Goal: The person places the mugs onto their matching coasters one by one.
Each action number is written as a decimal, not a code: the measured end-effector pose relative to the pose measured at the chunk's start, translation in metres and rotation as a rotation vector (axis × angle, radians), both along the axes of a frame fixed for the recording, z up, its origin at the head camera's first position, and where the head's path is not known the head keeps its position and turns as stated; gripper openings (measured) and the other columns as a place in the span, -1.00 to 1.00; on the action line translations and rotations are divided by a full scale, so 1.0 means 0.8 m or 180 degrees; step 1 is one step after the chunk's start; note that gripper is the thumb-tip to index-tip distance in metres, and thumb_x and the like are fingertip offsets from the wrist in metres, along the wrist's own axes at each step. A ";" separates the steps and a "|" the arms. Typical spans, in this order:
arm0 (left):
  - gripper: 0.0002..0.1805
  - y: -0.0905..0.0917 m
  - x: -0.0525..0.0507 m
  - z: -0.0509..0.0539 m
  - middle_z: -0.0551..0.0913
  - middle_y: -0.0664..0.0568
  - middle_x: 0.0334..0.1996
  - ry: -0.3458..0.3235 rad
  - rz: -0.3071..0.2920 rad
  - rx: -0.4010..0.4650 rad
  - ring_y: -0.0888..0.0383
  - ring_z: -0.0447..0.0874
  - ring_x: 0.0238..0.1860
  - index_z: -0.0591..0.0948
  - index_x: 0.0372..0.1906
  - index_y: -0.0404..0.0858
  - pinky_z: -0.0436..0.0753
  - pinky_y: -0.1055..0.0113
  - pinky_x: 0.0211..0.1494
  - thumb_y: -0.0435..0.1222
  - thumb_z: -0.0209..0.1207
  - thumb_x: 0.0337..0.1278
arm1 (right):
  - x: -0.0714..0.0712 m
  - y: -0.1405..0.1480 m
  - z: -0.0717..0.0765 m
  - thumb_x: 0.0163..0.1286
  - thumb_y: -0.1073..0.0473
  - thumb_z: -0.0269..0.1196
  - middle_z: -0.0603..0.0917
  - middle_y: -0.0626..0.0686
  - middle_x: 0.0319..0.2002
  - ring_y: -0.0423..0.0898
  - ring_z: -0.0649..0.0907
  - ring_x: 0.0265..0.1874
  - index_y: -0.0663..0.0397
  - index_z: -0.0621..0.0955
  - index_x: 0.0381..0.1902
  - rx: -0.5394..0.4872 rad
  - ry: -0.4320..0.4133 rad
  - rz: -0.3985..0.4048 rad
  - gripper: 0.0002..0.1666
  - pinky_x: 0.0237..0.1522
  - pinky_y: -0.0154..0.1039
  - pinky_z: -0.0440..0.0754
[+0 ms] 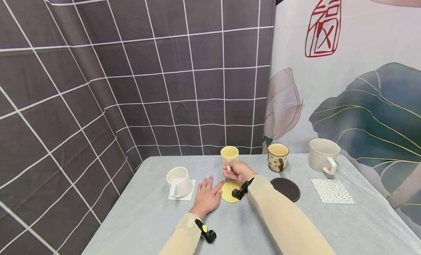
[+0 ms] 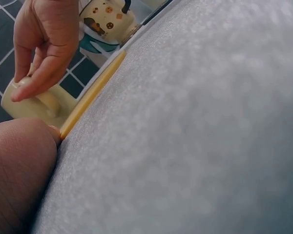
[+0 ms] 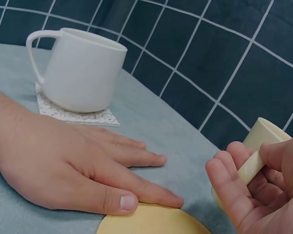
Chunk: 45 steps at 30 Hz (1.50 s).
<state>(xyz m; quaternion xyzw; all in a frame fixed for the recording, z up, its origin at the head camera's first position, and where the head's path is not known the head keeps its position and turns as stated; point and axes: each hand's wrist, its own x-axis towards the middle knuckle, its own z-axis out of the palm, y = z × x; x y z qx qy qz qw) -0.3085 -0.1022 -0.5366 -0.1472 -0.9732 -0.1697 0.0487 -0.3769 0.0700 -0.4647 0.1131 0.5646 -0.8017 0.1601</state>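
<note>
My right hand [image 1: 241, 171] holds a pale yellow mug [image 1: 230, 154] by its handle, behind a round yellow coaster [image 1: 229, 195]. In the right wrist view the thumb and curled fingers of the right hand [image 3: 263, 187] pinch that handle [image 3: 250, 168]. Flat on the table, with straight fingers, lies my left hand [image 1: 208, 197]; its thumb and index finger touch the coaster's left edge. Left of it, a white mug [image 1: 179, 182] sits on a square white patterned coaster [image 1: 190, 196]. Whether the yellow mug's base touches the table is hard to tell.
A brown-spotted cream mug [image 1: 277, 159] stands behind a round dark coaster [image 1: 285, 189]. Farther right, a large off-white mug [image 1: 323, 154] stands behind another square white patterned coaster [image 1: 333, 191]. Tile-patterned cloth [image 1: 204, 83] hangs along the table's back and left.
</note>
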 end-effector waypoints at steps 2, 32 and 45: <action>-0.51 0.001 0.000 0.001 0.17 -0.26 0.55 0.0001 0.0002 0.0002 -0.29 0.00 0.56 0.47 0.44 0.11 0.01 -0.21 0.55 -0.05 -0.18 0.56 | 0.001 0.000 -0.001 0.63 0.22 0.04 0.71 0.11 -0.41 -0.09 0.77 -0.43 0.38 0.56 -0.10 0.0017 0.0030 -0.0021 -0.72 -0.21 -0.20 0.78; -0.51 0.002 0.002 0.004 0.17 -0.26 0.55 -0.0045 0.0003 0.0021 -0.30 -0.01 0.56 0.47 0.45 0.08 0.01 -0.22 0.55 -0.07 -0.16 0.56 | 0.038 0.012 0.003 0.63 0.22 0.03 0.70 0.16 -0.31 -0.03 0.80 -0.40 0.45 0.54 0.00 0.0164 0.0286 0.0154 -0.69 -0.19 -0.18 0.77; -0.51 0.001 0.001 0.003 0.18 -0.26 0.54 -0.0030 -0.0001 0.0020 -0.30 0.00 0.56 0.47 0.44 0.08 0.02 -0.22 0.54 -0.06 -0.15 0.55 | 0.082 0.018 0.019 0.64 0.18 0.02 0.70 0.15 -0.24 -0.09 0.79 -0.37 0.44 0.53 0.07 0.0253 0.0334 0.0175 -0.64 -0.17 -0.22 0.76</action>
